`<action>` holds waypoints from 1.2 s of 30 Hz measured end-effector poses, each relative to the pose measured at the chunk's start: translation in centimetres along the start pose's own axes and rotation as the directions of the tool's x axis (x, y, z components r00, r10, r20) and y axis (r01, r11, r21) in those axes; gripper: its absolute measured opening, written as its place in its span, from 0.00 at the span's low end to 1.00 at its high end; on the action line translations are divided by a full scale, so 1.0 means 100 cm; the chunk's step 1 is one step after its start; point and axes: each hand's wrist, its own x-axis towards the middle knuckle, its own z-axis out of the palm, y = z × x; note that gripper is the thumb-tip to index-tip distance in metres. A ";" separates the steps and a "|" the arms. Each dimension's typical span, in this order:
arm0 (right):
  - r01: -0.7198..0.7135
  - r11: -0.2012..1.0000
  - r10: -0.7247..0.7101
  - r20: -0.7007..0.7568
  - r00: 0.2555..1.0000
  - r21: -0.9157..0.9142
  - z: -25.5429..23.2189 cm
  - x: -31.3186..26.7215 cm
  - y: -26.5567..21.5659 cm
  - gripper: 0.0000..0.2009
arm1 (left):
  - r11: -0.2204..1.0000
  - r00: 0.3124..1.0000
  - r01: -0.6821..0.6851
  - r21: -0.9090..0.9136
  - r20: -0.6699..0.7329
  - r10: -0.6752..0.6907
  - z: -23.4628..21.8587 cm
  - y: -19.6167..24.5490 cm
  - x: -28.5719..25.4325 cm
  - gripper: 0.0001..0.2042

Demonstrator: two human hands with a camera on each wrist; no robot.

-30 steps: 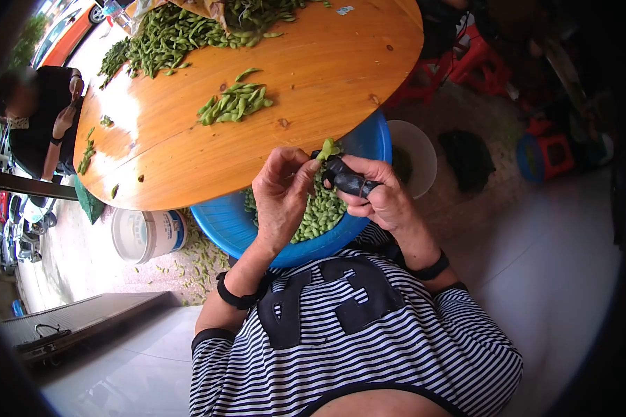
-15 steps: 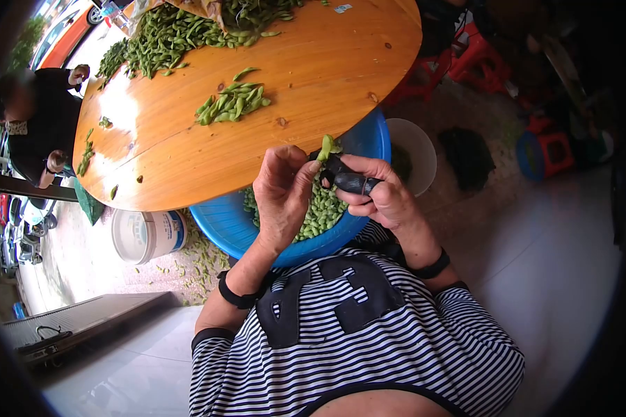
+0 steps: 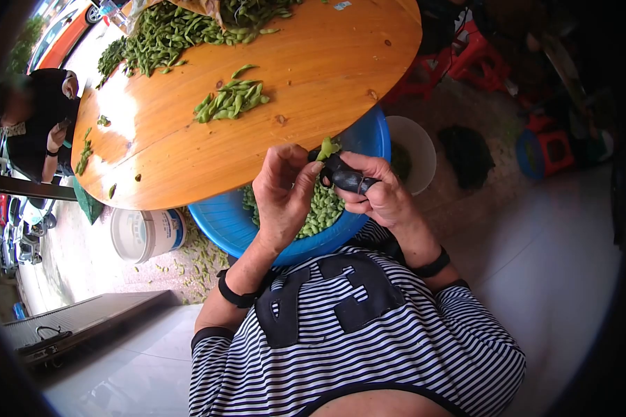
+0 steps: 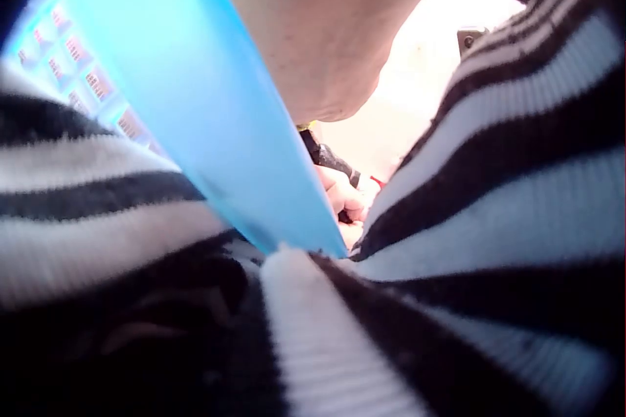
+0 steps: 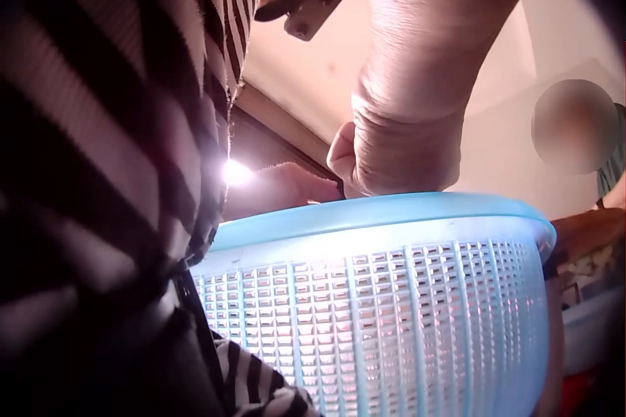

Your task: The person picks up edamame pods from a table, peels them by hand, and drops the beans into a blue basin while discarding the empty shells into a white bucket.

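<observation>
Above a blue basket [image 3: 222,226] holding shelled green beans [image 3: 321,212], both hands meet in the head view. My left hand [image 3: 284,194] pinches a green pod [image 3: 328,147] between thumb and finger. My right hand [image 3: 381,191] grips a black-handled tool [image 3: 351,179] whose front end is against the pod; its working edge is hidden. The left wrist view shows the basket rim [image 4: 210,94] and part of the right hand [image 4: 342,197]. In the right wrist view, the right hand [image 5: 406,148] is above the basket rim [image 5: 391,210], its fingers hidden.
A wooden table [image 3: 327,76] bears a small pod pile [image 3: 231,103] and a large heap [image 3: 174,42]. A white bucket [image 3: 133,235] stands left, a pale tub [image 3: 424,156] right, red stools [image 3: 480,62] beyond. Another person [image 3: 45,115] is at the far left.
The pod's upper end has shifted slightly at the fingertips, while both hands keep nearly the same place and hold. The other person's hands have moved.
</observation>
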 end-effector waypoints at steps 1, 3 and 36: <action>0.023 1.000 -0.023 0.008 1.000 -0.006 -0.001 0.000 0.001 0.18 | 0.991 0.997 0.081 -0.110 0.024 -0.079 0.000 0.001 0.000 0.10; 0.048 0.999 -0.048 0.012 0.999 -0.013 -0.005 0.001 0.002 0.18 | 0.952 0.984 0.176 -0.249 0.064 -0.165 -0.003 0.002 0.004 0.09; 0.140 0.483 -0.345 -0.041 0.938 -0.864 0.011 0.004 0.001 0.17 | 0.856 0.782 0.513 -0.066 0.447 -0.434 -0.033 0.007 0.020 0.16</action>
